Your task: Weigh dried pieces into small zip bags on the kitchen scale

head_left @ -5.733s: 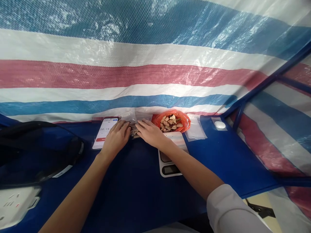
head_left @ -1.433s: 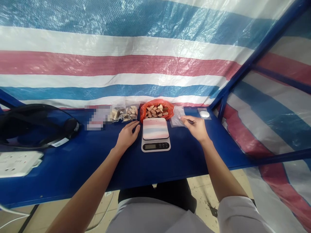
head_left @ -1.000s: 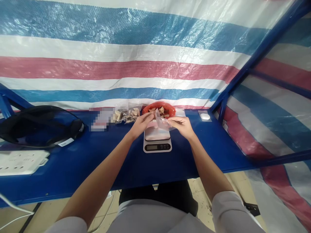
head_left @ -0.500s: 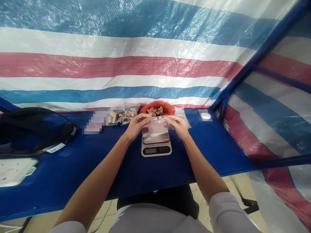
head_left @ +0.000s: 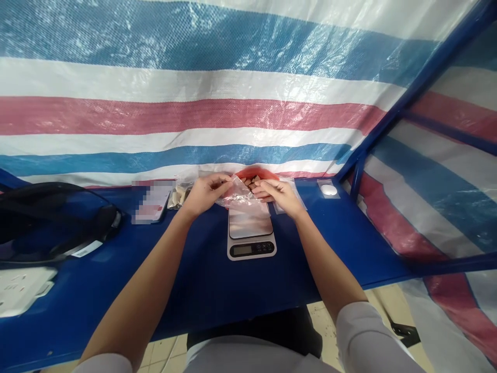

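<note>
My left hand (head_left: 206,192) is closed, pinching the upper edge of a clear plastic bag (head_left: 243,196). The bag hangs over the metal plate of a white kitchen scale (head_left: 251,248), and no contents can be made out in it. At the mouth of a red bag (head_left: 258,172) is my right hand (head_left: 280,195), fingers stretched and slightly apart over dry brown pieces (head_left: 248,181). Its fingertips are beside those pieces and the clear bag's right side; nothing is plainly held in them. Both hands partly cover the red bag.
Left of the hands lie a clear bag of pale pieces (head_left: 179,197) and a phone-like flat item (head_left: 155,204), partly blurred. A black headset-like object (head_left: 104,223) and white power strip (head_left: 23,290) are farther left. A small white item (head_left: 329,190) lies right on the blue table (head_left: 330,233).
My right hand has let go of the clear bag's edge and moved to the brown pieces. My left hand has shifted slightly left, still pinching the bag, which now hangs slanted. The view has tilted slightly.
</note>
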A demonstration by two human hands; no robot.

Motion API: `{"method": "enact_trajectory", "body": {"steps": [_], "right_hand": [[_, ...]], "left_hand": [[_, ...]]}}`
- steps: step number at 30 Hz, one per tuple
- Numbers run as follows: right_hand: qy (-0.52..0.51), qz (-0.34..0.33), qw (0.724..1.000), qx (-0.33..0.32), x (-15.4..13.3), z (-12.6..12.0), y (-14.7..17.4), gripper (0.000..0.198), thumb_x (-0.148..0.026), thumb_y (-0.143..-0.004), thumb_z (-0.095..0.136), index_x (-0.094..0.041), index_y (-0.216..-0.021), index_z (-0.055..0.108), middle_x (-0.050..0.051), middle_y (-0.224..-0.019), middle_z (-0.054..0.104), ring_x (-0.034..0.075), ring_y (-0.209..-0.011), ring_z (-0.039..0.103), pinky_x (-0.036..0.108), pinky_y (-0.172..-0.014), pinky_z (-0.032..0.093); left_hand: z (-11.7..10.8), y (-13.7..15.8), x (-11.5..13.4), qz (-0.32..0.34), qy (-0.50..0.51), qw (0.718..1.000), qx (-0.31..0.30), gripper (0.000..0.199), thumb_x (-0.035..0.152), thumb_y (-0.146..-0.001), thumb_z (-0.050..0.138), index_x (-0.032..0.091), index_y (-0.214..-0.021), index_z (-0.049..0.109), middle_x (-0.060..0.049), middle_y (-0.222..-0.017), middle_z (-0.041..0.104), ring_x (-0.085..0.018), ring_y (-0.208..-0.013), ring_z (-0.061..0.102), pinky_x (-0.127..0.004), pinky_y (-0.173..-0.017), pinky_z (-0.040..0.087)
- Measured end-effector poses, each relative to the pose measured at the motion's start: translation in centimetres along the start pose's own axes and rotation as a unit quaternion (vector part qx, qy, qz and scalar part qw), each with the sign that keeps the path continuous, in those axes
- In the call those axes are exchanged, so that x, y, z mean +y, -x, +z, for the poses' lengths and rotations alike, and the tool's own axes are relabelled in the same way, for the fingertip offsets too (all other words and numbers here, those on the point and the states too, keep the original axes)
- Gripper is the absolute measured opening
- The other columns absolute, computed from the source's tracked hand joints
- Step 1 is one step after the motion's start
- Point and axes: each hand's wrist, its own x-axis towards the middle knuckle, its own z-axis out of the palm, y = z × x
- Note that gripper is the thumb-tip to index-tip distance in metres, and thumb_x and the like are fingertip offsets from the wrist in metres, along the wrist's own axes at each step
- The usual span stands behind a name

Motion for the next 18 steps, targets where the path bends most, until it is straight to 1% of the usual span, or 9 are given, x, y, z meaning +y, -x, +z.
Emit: {"method": "enact_trajectory", "body": {"steps": [1, 2, 4, 6, 8, 12, 15, 16, 18], "right_hand": [[0.011, -0.011, 1.0, -0.01, -0.4, 0.3, -0.4, 0.045, -0.061, -0.082, 0.071, -0.023, -0.104, 0.077, 0.007, -0.103, 0.08, 0.02, -0.09, 0.077, 0.028, -0.074, 0.061], [0.02, -0.02, 1.0, -0.014, -0.8, 0.7, -0.7, 0.043, -0.06, -0.083, 0.071, -0.023, -0.104, 0.077, 0.007, -0.103, 0.08, 0.019, -0.089, 0.076, 0.028, -0.073, 0.061], [0.03, -0.023, 0.999, -0.016, -1.2, 1.4, -1.4, 0.04, -0.055, -0.08, 0.075, -0.023, -0.104, 0.077, 0.005, -0.098, 0.08, 0.018, -0.085, 0.076, 0.027, -0.07, 0.061], [0.04, -0.024, 0.999, -0.014, -1.4, 1.9, -2.1, 0.038, -0.05, -0.077, 0.079, -0.023, -0.104, 0.078, 0.002, -0.09, 0.079, 0.017, -0.08, 0.074, 0.027, -0.067, 0.061], [0.054, -0.028, 0.998, -0.02, -1.4, 2.0, -2.7, 0.033, -0.047, -0.075, 0.081, -0.023, -0.098, 0.079, 0.001, -0.085, 0.078, 0.017, -0.077, 0.074, 0.027, -0.065, 0.061], [0.059, -0.031, 0.997, -0.045, -0.8, 1.4, -3.8, 0.028, -0.046, -0.072, 0.082, -0.022, -0.085, 0.079, 0.002, -0.082, 0.079, 0.018, -0.075, 0.074, 0.027, -0.06, 0.059], [0.028, -0.027, 0.998, -0.04, -0.1, 0.5, -4.3, 0.029, -0.048, -0.072, 0.082, -0.022, -0.086, 0.079, 0.002, -0.081, 0.079, 0.019, -0.076, 0.074, 0.028, -0.064, 0.06], [0.014, -0.025, 0.999, -0.03, 0.1, 0.2, -4.4, 0.03, -0.048, -0.072, 0.083, -0.022, -0.087, 0.079, 0.002, -0.081, 0.079, 0.019, -0.076, 0.075, 0.029, -0.065, 0.061], [-0.014, -0.02, 1.0, -0.003, 0.6, -0.2, -4.5, 0.033, -0.048, -0.07, 0.084, -0.022, -0.089, 0.08, 0.002, -0.084, 0.079, 0.021, -0.08, 0.075, 0.031, -0.066, 0.061]], "left_hand": [[-0.2, -0.3, 0.3, 0.012, -0.022, 1.0, -0.016, 0.041, 0.058, -0.082, 0.069, 0.019, -0.093, 0.076, -0.006, -0.097, 0.077, -0.02, -0.082, 0.068, -0.03, -0.079, 0.053], [-0.4, -0.5, 0.6, 0.022, -0.041, 0.999, -0.029, 0.04, 0.057, -0.083, 0.068, 0.019, -0.093, 0.077, -0.006, -0.094, 0.077, -0.02, -0.079, 0.067, -0.03, -0.076, 0.053], [-0.5, -1.0, 0.9, 0.035, -0.064, 0.996, -0.044, 0.039, 0.055, -0.085, 0.066, 0.019, -0.092, 0.078, -0.004, -0.085, 0.076, -0.018, -0.071, 0.065, -0.028, -0.069, 0.051], [-0.5, -1.3, 1.0, 0.042, -0.069, 0.996, -0.049, 0.036, 0.053, -0.086, 0.066, 0.019, -0.091, 0.078, -0.003, -0.081, 0.075, -0.016, -0.067, 0.063, -0.027, -0.066, 0.05], [-0.3, -1.5, 0.8, 0.039, -0.059, 0.996, -0.051, 0.034, 0.051, -0.085, 0.068, 0.019, -0.09, 0.078, -0.004, -0.082, 0.076, -0.017, -0.069, 0.064, -0.027, -0.069, 0.05], [0.1, -1.7, -0.2, 0.01, 0.001, 0.999, -0.043, 0.039, 0.055, -0.08, 0.074, 0.019, -0.094, 0.078, -0.006, -0.091, 0.078, -0.018, -0.074, 0.066, -0.029, -0.071, 0.053], [0.2, -1.7, -1.0, -0.036, 0.083, 0.996, -0.021, 0.048, 0.057, -0.073, 0.08, 0.018, -0.101, 0.077, -0.007, -0.097, 0.078, -0.018, -0.073, 0.067, -0.029, -0.066, 0.054], [0.2, -1.7, -1.2, -0.058, 0.105, 0.993, -0.014, 0.051, 0.058, -0.072, 0.082, 0.018, -0.103, 0.076, -0.007, -0.095, 0.078, -0.017, -0.07, 0.066, -0.028, -0.063, 0.054], [0.1, -1.7, -1.6, -0.101, 0.136, 0.986, -0.005, 0.054, 0.059, -0.07, 0.083, 0.018, -0.104, 0.076, -0.005, -0.085, 0.076, -0.015, -0.061, 0.064, -0.026, -0.054, 0.05]]}}
